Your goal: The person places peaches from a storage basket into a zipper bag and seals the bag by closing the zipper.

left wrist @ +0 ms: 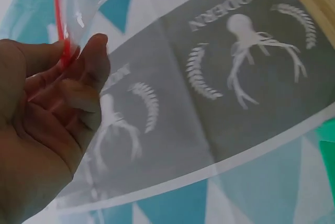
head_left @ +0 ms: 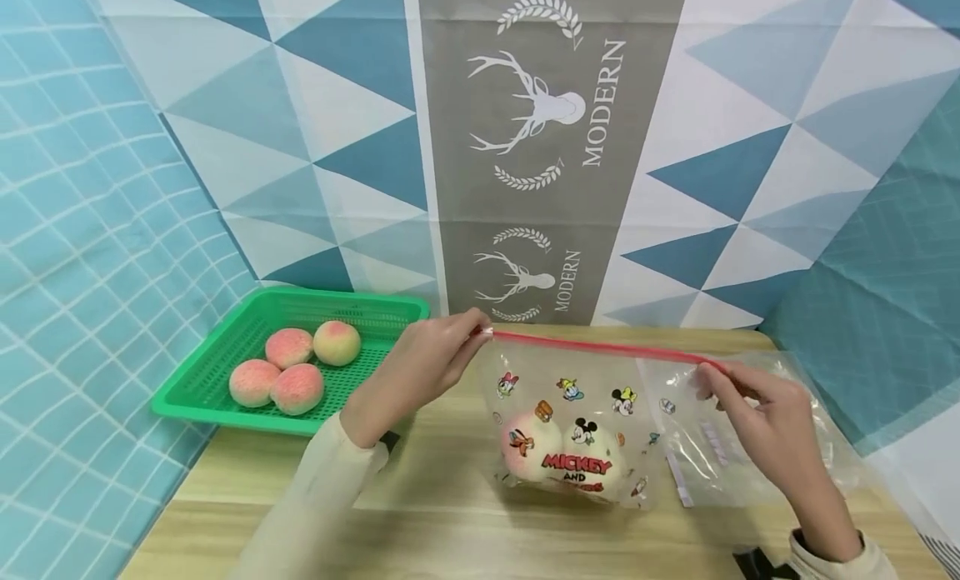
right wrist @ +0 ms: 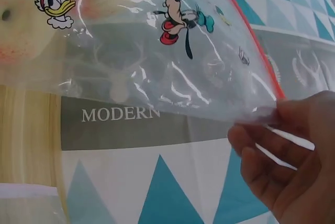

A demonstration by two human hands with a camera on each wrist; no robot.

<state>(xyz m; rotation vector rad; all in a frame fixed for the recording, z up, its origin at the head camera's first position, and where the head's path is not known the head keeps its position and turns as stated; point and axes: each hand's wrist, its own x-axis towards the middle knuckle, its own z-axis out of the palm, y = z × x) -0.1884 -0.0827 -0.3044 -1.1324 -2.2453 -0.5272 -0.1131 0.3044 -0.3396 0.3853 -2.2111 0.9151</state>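
A clear zip bag [head_left: 577, 397] printed with cartoon figures hangs by its red zip edge between both hands, with peaches [head_left: 536, 447] at its bottom, close over the table. My left hand [head_left: 438, 355] pinches the left end of the red strip, where a small white slider shows. In the left wrist view, thumb and forefinger meet on that red edge [left wrist: 66, 51]. At the other end, my right hand [head_left: 772, 422] pinches the upper right corner between thumb and fingers. The right wrist view shows the bag [right wrist: 157, 77] stretched taut from that corner.
On the left of the wooden table [head_left: 450, 513] stands a green basket [head_left: 352, 409] with several peaches [head_left: 296, 388] inside. Another clear plastic bag [head_left: 738, 467] lies flat under my right hand. A patterned cloth [head_left: 360, 130] hangs close behind the table.
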